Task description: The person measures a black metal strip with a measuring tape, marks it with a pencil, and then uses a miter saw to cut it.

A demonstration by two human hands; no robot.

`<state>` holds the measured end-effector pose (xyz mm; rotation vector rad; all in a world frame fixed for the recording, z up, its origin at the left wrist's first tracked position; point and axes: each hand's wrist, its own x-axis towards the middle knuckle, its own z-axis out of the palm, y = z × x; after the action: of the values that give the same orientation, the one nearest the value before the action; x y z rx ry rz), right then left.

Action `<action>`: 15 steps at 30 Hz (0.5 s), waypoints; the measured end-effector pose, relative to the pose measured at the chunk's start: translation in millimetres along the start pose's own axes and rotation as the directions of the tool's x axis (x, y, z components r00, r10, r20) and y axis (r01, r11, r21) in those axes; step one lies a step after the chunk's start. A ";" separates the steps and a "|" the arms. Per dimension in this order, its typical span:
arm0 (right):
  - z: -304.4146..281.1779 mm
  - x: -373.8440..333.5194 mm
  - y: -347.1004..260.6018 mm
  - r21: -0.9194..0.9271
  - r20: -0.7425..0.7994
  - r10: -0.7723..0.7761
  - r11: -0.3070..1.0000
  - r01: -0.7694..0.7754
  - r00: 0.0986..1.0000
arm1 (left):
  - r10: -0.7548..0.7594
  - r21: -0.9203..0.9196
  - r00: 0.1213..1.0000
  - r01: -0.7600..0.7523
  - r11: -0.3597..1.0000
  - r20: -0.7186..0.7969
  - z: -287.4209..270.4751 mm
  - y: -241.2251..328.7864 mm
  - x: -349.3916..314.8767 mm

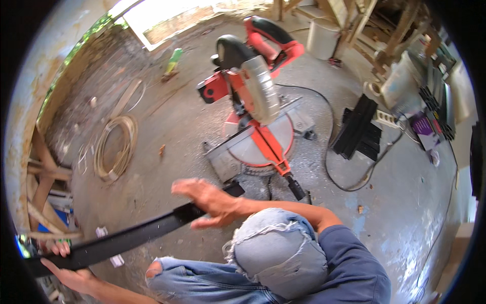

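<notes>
A long black channel-shaped profile (134, 240) runs from the lower left toward the middle, in front of the mitre saw. Near its left end my left hand (73, 273) is closed around it, fingers over the far edge and thumb on the near side. My right hand (215, 202) lies across the profile close to its right end, fingers stretched out and thumb apart, slightly blurred. Just beyond that end stands the red and grey mitre saw (260, 137) on the floor, its head raised. The profile's far left tip is cut off by the picture's rim.
A coiled hose or cable (115, 147) lies at left. On the right are stacked black profile pieces (357, 126), a white power strip (387, 119), and a black cord (329, 167) curving from the saw. A white bucket (323, 39) and wooden frames (354, 20) stand behind.
</notes>
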<state>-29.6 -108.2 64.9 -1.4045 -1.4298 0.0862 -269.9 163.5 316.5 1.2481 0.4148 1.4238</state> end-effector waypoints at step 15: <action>8.9 -26.5 -13.0 -0.068 -0.230 0.016 0.997 -0.032 0.973 | -0.037 0.119 0.976 0.011 0.993 0.216 75.6 57.3 8.4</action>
<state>-51.7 -126.6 54.0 -1.4402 -1.2341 -0.1101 -233.0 124.6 395.2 1.4729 0.3661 1.2402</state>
